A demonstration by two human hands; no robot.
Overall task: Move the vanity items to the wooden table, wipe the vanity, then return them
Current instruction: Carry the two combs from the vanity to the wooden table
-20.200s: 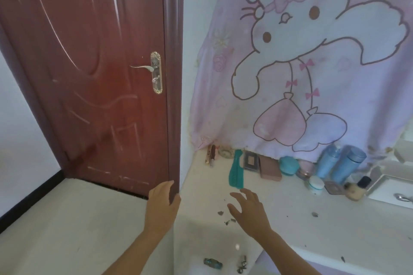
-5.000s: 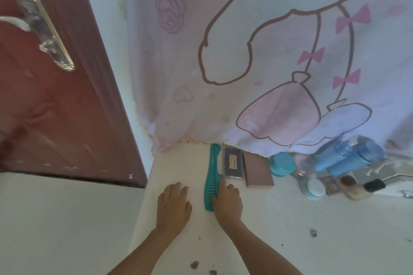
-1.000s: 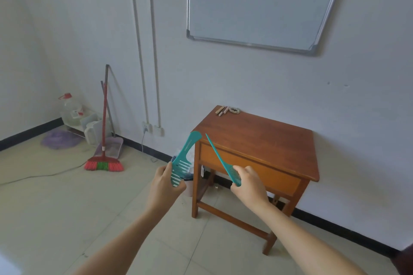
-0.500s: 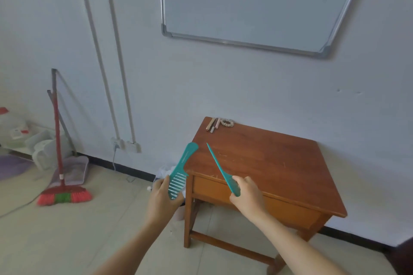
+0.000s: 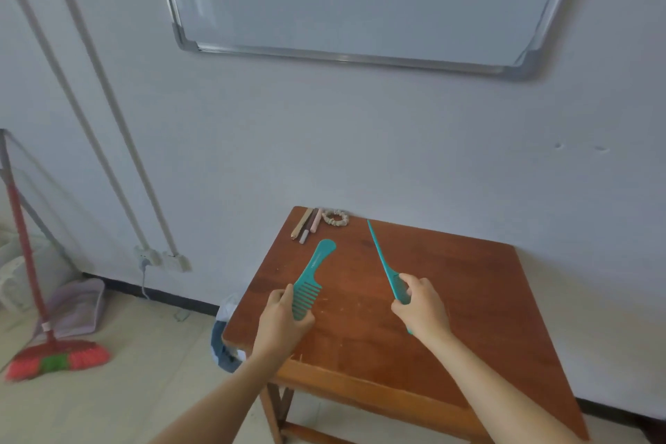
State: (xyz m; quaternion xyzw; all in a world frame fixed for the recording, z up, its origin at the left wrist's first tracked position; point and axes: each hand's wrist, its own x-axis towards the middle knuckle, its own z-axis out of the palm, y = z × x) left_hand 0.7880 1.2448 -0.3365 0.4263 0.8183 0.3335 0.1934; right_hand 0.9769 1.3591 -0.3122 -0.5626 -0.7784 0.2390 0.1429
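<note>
Both forearms reach up from the bottom of the frame over the wooden table [image 5: 468,299]. The left hand [image 5: 283,321] grips the wide-tooth comb [image 5: 312,274] by its teeth, handle pointing away. The right hand [image 5: 421,306] curls round the tail comb [image 5: 383,263], seemingly held above the tabletop.

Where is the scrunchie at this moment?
In the head view, the scrunchie lies at the far left corner of the wooden table, right of the slim cosmetic sticks.
</note>
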